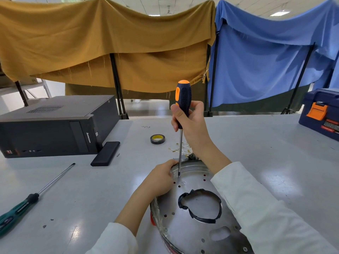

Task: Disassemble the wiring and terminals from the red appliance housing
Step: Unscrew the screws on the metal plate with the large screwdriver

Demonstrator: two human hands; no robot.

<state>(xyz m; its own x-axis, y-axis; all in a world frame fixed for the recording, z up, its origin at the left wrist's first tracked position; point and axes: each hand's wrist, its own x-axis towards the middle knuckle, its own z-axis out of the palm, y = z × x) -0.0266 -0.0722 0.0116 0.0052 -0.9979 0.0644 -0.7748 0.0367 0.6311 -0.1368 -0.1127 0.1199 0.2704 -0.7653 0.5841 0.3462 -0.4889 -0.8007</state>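
Gripping the orange-and-black screwdriver low on its handle, the right hand has its fingers wrapped tight around it. The tool stands almost upright, long axis vertical, handle skyward, tip down on the metal plate near its far rim. The left hand curls its fingers over that plate's left edge, clamping it. The plate sits on the grey table right in front of the person, a sliver of the red housing peeking out beneath. Loose small terminals lie just beyond it, near a tape roll.
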